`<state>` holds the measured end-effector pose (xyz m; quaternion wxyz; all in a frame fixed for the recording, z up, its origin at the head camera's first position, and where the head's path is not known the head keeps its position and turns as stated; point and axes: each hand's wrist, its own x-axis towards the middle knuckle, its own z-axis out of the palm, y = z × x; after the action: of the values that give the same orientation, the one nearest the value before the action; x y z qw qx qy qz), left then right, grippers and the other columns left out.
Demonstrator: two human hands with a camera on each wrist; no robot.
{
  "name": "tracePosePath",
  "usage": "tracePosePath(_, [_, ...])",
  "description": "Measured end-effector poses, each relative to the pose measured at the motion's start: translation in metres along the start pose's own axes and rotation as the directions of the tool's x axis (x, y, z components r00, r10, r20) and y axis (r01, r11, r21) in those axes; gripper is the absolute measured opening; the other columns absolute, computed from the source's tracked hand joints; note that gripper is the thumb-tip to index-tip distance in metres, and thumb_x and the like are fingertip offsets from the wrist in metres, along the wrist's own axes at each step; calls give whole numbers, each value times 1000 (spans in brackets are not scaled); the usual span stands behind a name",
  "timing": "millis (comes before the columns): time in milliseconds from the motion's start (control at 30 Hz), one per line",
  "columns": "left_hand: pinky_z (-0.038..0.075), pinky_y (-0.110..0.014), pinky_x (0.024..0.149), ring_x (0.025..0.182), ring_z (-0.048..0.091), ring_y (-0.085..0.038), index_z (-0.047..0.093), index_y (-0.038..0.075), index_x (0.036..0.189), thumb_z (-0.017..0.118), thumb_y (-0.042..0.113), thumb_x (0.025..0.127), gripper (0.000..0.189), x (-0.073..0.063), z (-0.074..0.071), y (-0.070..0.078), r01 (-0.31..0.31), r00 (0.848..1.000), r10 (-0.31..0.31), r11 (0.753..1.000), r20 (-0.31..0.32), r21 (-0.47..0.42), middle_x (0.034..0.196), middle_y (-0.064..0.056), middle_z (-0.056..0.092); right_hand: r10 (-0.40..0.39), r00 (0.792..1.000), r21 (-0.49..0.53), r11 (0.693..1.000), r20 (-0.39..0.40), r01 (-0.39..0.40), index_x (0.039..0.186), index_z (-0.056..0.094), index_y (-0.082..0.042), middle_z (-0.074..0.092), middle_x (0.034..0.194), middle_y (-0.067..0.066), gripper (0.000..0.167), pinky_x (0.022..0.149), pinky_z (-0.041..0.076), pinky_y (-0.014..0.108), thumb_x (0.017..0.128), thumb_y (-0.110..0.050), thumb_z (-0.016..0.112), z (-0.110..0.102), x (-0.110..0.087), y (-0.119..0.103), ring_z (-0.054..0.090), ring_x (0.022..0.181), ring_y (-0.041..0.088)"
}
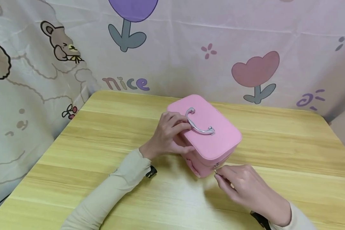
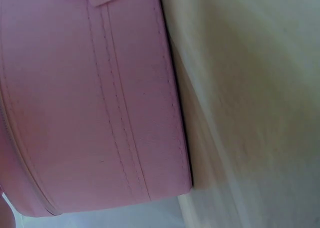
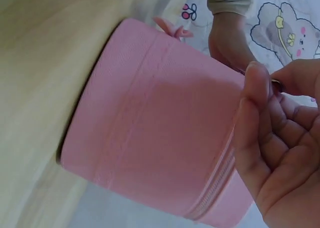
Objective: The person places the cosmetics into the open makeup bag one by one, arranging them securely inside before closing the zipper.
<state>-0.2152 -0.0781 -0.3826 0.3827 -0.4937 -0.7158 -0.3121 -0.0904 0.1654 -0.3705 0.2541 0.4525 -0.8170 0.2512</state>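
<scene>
A pink zippered case [image 1: 215,131] with a silver handle [image 1: 199,127] on its lid stands on the table. My left hand [image 1: 171,132] grips the lid's near left edge, its bent fingers on top beside the handle and its thumb lower along the edge. At the front corner, my right hand [image 1: 245,185] pinches a small metal zipper pull [image 1: 216,172] between thumb and index finger. The right wrist view shows the zipper [image 3: 215,188] running along the case's side below the lid. A pink bow [image 3: 172,28] decorates the front. Only the case's side fills the left wrist view.
The wood-grain table [image 1: 103,127] extends around the case. Behind it hangs a printed cloth [image 1: 189,64] with flowers and cartoon bears. Dark wrist straps show at the left cuff [image 1: 151,172] and right cuff [image 1: 260,220].
</scene>
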Motion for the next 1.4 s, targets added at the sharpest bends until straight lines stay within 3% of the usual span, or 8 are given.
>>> tracePosePath(167, [38,-45,82,98,50,-29,66,9,93,70,55,72,51,4,2,2,5,1000,-5,1000,-1,3,102,-10,61,0,1000,35,999,-8,1,79,56,-13,43,63,-13,28,50,30,6,101,-19,40,2,0,-2,36,56,-5])
tracePosePath(433, [39,-44,78,91,50,-29,64,9,89,47,64,83,59,2,3,8,-12,999,14,999,-51,47,96,-9,59,9,1000,44,999,26,-10,82,58,-11,42,64,-13,30,50,31,6,103,-23,40,7,1,-5,36,57,-4])
tracePosePath(733, [39,-43,75,87,50,-27,65,9,87,52,61,82,54,1,4,21,1,993,14,992,-114,127,91,-8,59,-46,999,20,999,16,46,82,59,-8,43,64,-11,32,49,29,5,104,-20,39,10,0,-6,35,56,-4])
tracePosePath(933, [38,-42,74,86,50,-27,67,9,85,54,62,82,55,0,5,31,17,992,9,979,-127,202,90,-7,60,-25,1000,-22,999,10,25,83,59,-8,45,64,-12,33,48,29,6,105,-20,36,11,0,-10,37,55,-4])
tracePosePath(1233, [38,-42,72,80,50,-26,64,8,82,66,58,75,50,0,6,51,59,981,3,948,-192,314,83,-6,58,-59,995,-120,992,-79,49,77,52,-10,38,58,-13,34,42,21,7,105,-20,36,19,7,-11,29,47,-4])
tracePosePath(1400, [38,-41,73,83,51,-27,65,8,84,73,58,69,53,1,6,57,71,990,-21,931,-141,358,86,-6,58,-17,997,-107,994,-69,10,76,55,-14,36,57,-17,37,43,21,7,105,-26,36,13,3,-8,28,50,-7])
